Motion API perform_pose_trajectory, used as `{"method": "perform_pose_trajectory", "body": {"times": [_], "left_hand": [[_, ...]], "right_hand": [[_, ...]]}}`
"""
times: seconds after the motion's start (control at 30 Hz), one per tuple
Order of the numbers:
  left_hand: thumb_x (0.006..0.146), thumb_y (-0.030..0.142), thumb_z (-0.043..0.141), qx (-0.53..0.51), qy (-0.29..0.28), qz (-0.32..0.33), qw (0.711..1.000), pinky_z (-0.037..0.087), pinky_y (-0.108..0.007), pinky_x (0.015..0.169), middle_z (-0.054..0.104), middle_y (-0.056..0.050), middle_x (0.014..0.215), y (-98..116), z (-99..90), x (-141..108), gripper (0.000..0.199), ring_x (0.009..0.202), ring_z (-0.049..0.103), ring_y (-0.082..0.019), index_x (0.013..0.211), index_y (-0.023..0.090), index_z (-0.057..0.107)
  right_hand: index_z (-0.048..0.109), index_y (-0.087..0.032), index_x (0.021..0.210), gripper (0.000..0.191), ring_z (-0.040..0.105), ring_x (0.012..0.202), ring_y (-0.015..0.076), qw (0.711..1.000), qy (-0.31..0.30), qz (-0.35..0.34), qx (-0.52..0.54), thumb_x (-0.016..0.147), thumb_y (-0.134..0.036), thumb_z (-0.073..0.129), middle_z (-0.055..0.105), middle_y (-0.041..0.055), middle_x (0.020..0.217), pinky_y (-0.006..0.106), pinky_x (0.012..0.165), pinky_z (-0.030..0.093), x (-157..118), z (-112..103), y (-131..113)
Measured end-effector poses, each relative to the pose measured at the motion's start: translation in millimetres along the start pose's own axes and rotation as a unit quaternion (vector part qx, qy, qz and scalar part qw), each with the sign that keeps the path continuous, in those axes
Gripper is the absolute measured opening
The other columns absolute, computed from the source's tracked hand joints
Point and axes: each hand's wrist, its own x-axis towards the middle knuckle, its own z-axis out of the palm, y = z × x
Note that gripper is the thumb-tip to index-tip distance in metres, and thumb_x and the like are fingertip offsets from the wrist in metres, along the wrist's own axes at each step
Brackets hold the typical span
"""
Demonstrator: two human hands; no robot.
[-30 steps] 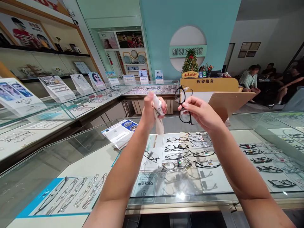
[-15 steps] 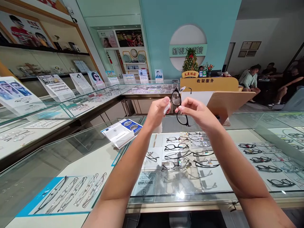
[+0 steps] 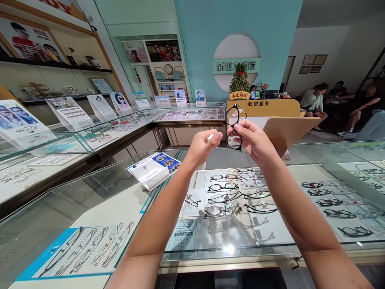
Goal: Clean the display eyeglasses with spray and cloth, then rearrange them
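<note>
A pair of black-rimmed eyeglasses (image 3: 232, 115) is held up on end above the glass counter. My right hand (image 3: 252, 140) pinches it near the middle of the frame, between the two lenses. A small tag hangs by its upper part. Just left of the glasses, my left hand (image 3: 204, 146) is closed on a white cloth (image 3: 202, 165), most of it hidden in the fingers. The left thumb points toward the lenses, apart from them. Below both hands, several eyeglasses (image 3: 223, 187) lie in rows inside the glass display case (image 3: 240, 249).
A folded white and blue card (image 3: 152, 170) stands on the counter to the left. More frames (image 3: 87, 251) lie in the case at lower left. Another glass counter (image 3: 120, 124) runs along the left wall. A yellow cashier desk (image 3: 270, 107) stands behind; seated people (image 3: 314, 102) are at far right.
My right hand has drawn the eyeglasses slightly right, away from my left hand, and turned the lenses more toward me. The left hand with the cloth has shifted slightly and its thumb now points right.
</note>
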Motion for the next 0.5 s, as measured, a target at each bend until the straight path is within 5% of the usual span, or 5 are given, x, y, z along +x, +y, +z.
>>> {"method": "perform_pose_trajectory", "body": {"times": [0.27,0.37,0.5], "left_hand": [[0.097,0.072,0.050,0.051,-0.013,0.024,0.998,0.033,-0.030,0.064,0.048,-0.001,0.068,0,2.4,-1,0.060,0.067,0.041,-0.015,0.067,0.020,0.049],[0.098,0.075,0.047,0.018,-0.033,-0.001,0.999,0.039,-0.029,0.061,0.052,-0.002,0.075,-1,-2.2,0,0.060,0.069,0.046,-0.016,0.074,0.020,0.052],[0.092,0.062,0.065,-0.024,-0.031,-0.059,0.997,0.049,-0.026,0.060,0.058,-0.003,0.087,-11,-12.6,4,0.041,0.078,0.054,-0.017,0.092,0.021,0.058]], "right_hand": [[0.062,-0.025,0.085,0.036,0.065,0.089,0.0158,1.000,-0.009,0.002,0.006,0.083,-0.049,0.088,0.075,0.0006,0.097,0.031,0.081,0.048,0,1,1],[0.063,-0.024,0.084,0.034,0.065,0.089,0.0152,1.000,-0.005,0.004,0.022,0.083,-0.046,0.089,0.075,0.0006,0.097,0.030,0.081,0.048,0,0,-1],[0.064,-0.025,0.083,0.034,0.064,0.087,0.0149,0.999,0.007,0.016,0.030,0.080,-0.046,0.091,0.075,0.0011,0.098,0.030,0.081,0.049,0,-2,-3]]}}
